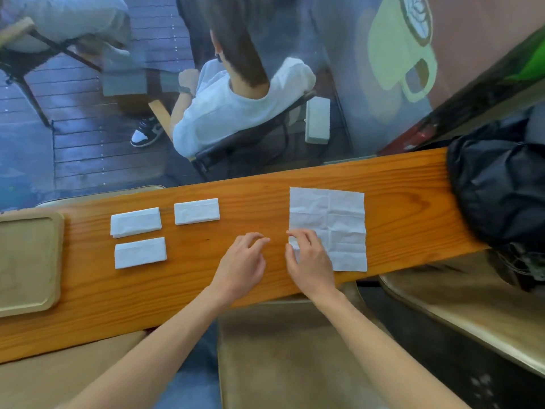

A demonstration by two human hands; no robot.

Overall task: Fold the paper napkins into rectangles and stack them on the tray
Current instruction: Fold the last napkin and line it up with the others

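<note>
An unfolded white paper napkin (339,219) lies flat on the wooden counter (236,278), creased into squares. My right hand (306,258) pinches its near left edge, lifting it a little. My left hand (244,261) hovers just left of the napkin, fingers apart, holding nothing. Three napkins folded into rectangles lie further left: one (135,222), one (197,211) and one (140,252) nearest me. The light wooden tray (57,261) sits at the counter's far left with nothing on it.
A black bag (498,190) rests on the counter's right end. Beyond the counter is a window, with a seated person (236,107) outside. Tan seats (283,355) are below the counter's near edge.
</note>
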